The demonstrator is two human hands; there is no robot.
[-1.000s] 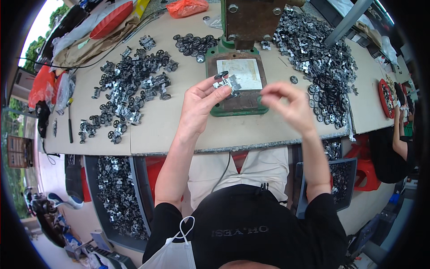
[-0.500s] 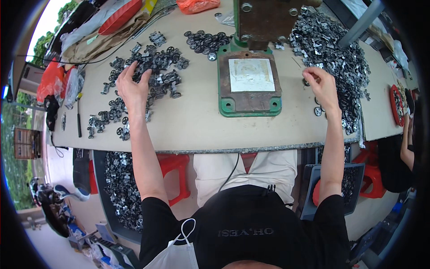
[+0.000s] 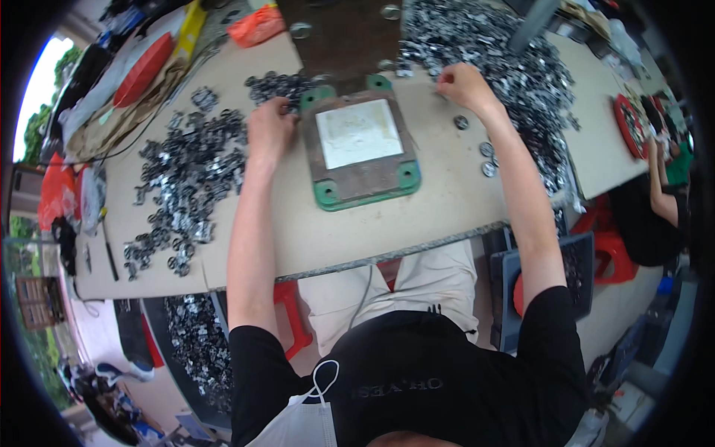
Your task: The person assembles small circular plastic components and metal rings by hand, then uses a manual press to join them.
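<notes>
My left hand [image 3: 271, 132] is by the pile of small black wheels [image 3: 269, 87], left of the green-and-brown press base [image 3: 366, 195]. Its fingers are curled together, and whatever they hold is hidden. On the far side to the right, my right hand [image 3: 466, 88] is pinched at the edge of a big heap of small black and silver parts [image 3: 514, 78]. What it grips is too small to make out. A white pad [image 3: 359, 134] lies on the press base. Nearer me, a loose wheel [image 3: 461, 122] rests on the table.
Wheeled assemblies [image 3: 190, 167] cover the table's left part, with a screwdriver [image 3: 110, 246] beyond them. The press's upright body [image 3: 350, 41] rises at the back. Below the table edge are a bin of parts [image 3: 195, 350] and a red stool [image 3: 294, 320]. A co-worker's arm [image 3: 661, 186] shows at right.
My left hand has gone from above the wheeled assemblies to the wheel pile, its fingers closing. My right hand has moved farther away, to the heap's edge. The whole view has shifted and tilted.
</notes>
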